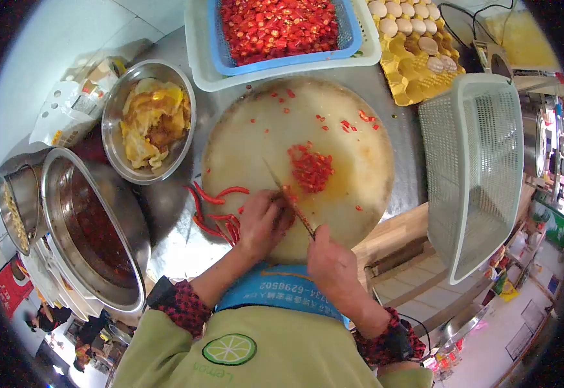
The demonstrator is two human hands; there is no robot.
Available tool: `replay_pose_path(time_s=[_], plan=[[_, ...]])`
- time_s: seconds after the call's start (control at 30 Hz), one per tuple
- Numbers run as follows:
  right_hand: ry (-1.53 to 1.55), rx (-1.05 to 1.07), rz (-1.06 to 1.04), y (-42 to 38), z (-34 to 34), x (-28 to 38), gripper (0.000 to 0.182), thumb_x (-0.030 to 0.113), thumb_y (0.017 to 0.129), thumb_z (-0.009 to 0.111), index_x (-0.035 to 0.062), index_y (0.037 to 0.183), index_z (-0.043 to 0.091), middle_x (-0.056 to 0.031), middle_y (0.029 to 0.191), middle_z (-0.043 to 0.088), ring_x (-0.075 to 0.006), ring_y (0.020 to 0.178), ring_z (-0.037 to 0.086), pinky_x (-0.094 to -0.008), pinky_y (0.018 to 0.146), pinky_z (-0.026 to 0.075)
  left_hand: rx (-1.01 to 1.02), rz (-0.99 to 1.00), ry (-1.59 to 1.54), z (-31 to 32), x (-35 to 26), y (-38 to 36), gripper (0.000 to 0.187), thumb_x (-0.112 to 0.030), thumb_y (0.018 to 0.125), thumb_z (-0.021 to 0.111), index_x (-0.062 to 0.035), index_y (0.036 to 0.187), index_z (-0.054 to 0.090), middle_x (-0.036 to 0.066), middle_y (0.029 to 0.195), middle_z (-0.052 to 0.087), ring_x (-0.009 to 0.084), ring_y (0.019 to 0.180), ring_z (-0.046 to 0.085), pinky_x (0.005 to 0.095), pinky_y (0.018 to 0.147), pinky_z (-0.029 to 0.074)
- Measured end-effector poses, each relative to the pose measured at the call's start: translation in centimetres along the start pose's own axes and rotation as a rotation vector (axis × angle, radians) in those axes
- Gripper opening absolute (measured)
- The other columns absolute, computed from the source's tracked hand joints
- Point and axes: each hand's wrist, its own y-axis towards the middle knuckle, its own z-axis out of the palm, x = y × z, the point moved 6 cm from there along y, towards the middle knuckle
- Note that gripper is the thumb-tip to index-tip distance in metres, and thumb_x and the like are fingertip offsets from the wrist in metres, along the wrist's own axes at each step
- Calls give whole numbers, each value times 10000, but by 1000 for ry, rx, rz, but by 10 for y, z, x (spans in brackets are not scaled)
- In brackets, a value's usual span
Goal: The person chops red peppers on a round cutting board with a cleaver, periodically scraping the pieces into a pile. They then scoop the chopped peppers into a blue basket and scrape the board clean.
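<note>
My right hand (330,262) is wrapped round the handle of a knife, whose narrow blade (274,173) points up and left over a round chopping board (353,136). Against the blade's left side, my left hand (266,220) has its fingers curled and pressed down on the board; red chili shows at its fingertips, mostly hidden. A pile of chopped red chili (311,168) lies just beyond the blade. Several whole red chilies (233,191) lie left of my left hand, at the board's edge. Small red bits are scattered on the board.
Beyond the board, a blue basket (227,61) holds chopped chili. Egg trays (401,77) and an upright pale green basket (476,174) stand right. Left are a bowl (188,139) of fried egg, a large metal pot (136,252) with dark red contents and a white carton (68,107).
</note>
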Motion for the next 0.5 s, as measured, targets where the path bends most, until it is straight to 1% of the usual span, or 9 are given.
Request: replay_pose_path(time_s=[0.03, 0.07, 0.13, 0.27, 0.33, 0.37, 0.43, 0.5], plan=[[-22, -52, -47, 1, 0, 2, 148, 134, 856, 572, 77, 852, 435, -148, 633, 587, -312, 566, 621, -400, 466, 469, -10, 31, 29, 1, -1, 1, 281, -44, 649, 728, -14, 902, 609, 154, 986, 597, 349, 901, 591, 418, 741, 488], [-23, -48, -48, 2, 0, 2, 148, 134, 856, 572, 77, 852, 435, -148, 633, 587, -312, 566, 621, -400, 466, 469, -18, 62, 58, 2, -2, 0, 293, -44, 631, 733, -8, 896, 613, 155, 978, 600, 350, 899, 592, 417, 742, 490], [-77, -7, -44, 4, -2, 8, 153, 123, 842, 574, 68, 852, 432, -137, 622, 583, -321, 542, 614, -401, 458, 471, -22, 48, 31, 7, 4, -5, 310, -47, 613, 736, -5, 895, 617, 156, 983, 601, 351, 906, 592, 422, 751, 492], [-94, 25, -18, 14, -5, 15, 136, 111, 847, 554, 53, 859, 431, -143, 629, 589, -323, 555, 619, -397, 464, 476, -3, 30, 18, 11, 7, -3, 339, -63, 577, 747, -3, 889, 628, 153, 991, 607, 351, 924, 593, 431, 778, 500], [-31, 7, -92, 28, -12, 24, 120, 122, 877, 523, 41, 877, 434, -176, 644, 595, -351, 592, 625, -428, 497, 487, -9, 25, 13, 14, 8, -6, 334, -64, 580, 745, -4, 887, 628, 153, 988, 607, 350, 924, 593, 432, 779, 502], [-33, 1, -99, 36, -15, 26, 120, 122, 877, 523, 41, 877, 434, -176, 644, 595, -351, 592, 625, -428, 497, 487, -21, 26, 13, 16, 10, -5, 329, -64, 584, 743, -4, 886, 627, 153, 984, 608, 349, 924, 594, 432, 779, 505], [43, 52, 13, 44, -12, 22, 135, 144, 903, 506, 30, 892, 435, -202, 654, 597, -381, 610, 620, -473, 522, 483, -42, 55, 37, 16, 9, -5, 325, -60, 585, 739, -3, 885, 627, 153, 979, 607, 347, 924, 594, 429, 773, 506], [62, 51, 13, 40, -19, 13, 143, 152, 909, 505, 28, 892, 436, -205, 653, 595, -391, 613, 617, -484, 530, 480, -64, 83, 52, 15, 6, -4, 321, -55, 587, 736, -2, 883, 626, 153, 974, 607, 346, 923, 594, 425, 767, 507]])
